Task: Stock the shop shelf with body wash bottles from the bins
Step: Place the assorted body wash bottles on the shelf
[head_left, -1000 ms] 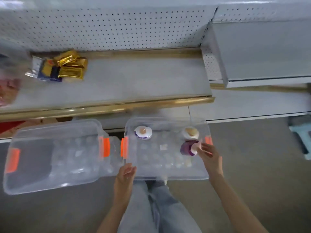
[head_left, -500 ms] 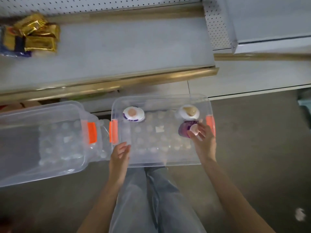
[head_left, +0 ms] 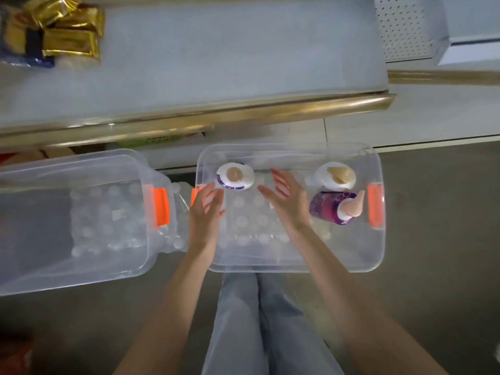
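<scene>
Neither hand holds anything. The left hand (head_left: 207, 209) and the right hand (head_left: 284, 198) are both down in the right-hand bin (head_left: 295, 267), fingers straight and spread. They sit either side of the upright white bottle with the beige cap (head_left: 235, 176). The left fingertips look very close to its edge, though I cannot tell if they touch.

From where I stand, the main risk is the closing squeeze. The bottle stands tall on a narrow base. If one palm arrives before the other, it could tip over against the bin wall. The smooth plastic may also slip through flat fingers if the hands lift before they wrap round it.

Further right, a second white bottle (head_left: 335, 175) stands just behind a purple bottle (head_left: 331, 208), which lies tilted by the orange latch (head_left: 375, 207). A careless right elbow or wrist could knock either one.

On the way up, the gold front edge (head_left: 243, 112) of the shelf (head_left: 230, 55) overhangs the far side of the bin. A bottle raised straight up could clip it. The gold packets (head_left: 67, 31) lie well to the left, out of harm's way. The left-hand bin (head_left: 67, 285) seems to hold no bottles.
</scene>
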`<state>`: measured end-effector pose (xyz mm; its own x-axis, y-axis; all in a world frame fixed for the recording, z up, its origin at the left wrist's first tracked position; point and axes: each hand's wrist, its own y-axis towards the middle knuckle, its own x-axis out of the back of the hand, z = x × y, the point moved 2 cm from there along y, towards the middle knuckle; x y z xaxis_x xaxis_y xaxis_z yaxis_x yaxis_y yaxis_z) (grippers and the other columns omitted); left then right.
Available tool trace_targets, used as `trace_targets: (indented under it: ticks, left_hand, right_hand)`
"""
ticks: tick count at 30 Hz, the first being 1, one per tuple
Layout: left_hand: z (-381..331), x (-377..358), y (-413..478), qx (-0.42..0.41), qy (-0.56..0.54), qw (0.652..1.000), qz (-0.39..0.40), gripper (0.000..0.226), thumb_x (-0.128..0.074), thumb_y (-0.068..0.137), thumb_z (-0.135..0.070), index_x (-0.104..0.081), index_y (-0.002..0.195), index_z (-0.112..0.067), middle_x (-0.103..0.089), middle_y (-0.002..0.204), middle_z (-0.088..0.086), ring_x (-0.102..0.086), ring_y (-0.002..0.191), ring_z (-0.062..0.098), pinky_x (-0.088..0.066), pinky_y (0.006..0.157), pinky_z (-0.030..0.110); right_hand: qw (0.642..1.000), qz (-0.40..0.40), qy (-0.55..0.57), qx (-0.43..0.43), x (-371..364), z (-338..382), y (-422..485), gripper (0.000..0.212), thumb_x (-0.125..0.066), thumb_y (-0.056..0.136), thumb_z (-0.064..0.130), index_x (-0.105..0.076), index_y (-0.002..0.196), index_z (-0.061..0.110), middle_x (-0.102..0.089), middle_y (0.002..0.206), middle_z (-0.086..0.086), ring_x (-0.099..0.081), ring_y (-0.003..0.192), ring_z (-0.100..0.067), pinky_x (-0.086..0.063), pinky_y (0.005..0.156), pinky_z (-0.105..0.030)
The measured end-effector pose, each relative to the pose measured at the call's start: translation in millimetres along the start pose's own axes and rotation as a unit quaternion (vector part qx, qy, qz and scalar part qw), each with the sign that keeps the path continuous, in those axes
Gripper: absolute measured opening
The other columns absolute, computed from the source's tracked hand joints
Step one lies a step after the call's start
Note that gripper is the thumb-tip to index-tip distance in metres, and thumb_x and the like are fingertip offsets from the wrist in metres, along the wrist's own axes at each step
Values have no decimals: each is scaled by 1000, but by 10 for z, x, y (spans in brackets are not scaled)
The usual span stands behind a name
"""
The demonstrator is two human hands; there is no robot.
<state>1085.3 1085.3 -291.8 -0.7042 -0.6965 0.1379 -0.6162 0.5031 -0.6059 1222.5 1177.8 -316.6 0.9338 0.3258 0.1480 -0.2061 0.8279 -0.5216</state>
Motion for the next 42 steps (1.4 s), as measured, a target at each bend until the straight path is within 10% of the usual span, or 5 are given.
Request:
trace_targets:
  ticks: [13, 20, 25, 30, 42]
  left_hand:
    - [-8, 100, 379, -6, 8, 999, 44, 16, -53, 96, -28, -64, 107, -34, -64, 110, -18, -60, 110, 2, -49, 93, 29]
    - [-201, 233, 328, -5, 27, 997, 68, 19, -51, 97, -28, -64, 110, -30, -65, 115, -11, -60, 110, 5, -49, 98, 32]
    - [-398, 323, 258, -27, 39, 993, 108, 21, -53, 94, -31, -63, 112, -30, -66, 117, -8, -60, 112, 7, -47, 96, 29]
    - [-716, 260, 34, -56, 77, 977, 192, 29, -55, 95, -22, -55, 123, -29, -58, 115, -24, -55, 100, -18, -43, 77, 1]
    - [-2373, -283, -1092, -245, 97, 902, 342, 47, -87, 62, -24, -63, 102, -25, -72, 97, -12, -66, 91, 3, -48, 77, 15]
  right_hand:
    - [976, -9, -127, 174, -591, -62, 235, 39, -80, 74, 21, -70, 111, 18, -58, 110, 21, -55, 107, -2, -36, 87, -3]
    - [934, 6, -264, 241, -729, -55, 292, 32, -69, 83, 21, -62, 113, 14, -66, 112, 2, -60, 101, -19, -49, 81, -29]
    - [954, -53, -217, 200, -441, 127, 107, 32, -68, 84, 14, -61, 115, 13, -66, 101, 4, -59, 91, -5, -46, 77, -22]
    - [936, -53, -233, 257, -53, 769, -383, 30, -66, 81, 21, -63, 109, 12, -67, 99, 3, -56, 87, 0, -43, 75, -12]
    - [879, -53, -197, 430, 840, 3117, -1566, 28, -55, 87, 42, -51, 113, 34, -58, 100, 14, -54, 95, 5, -42, 82, -8]
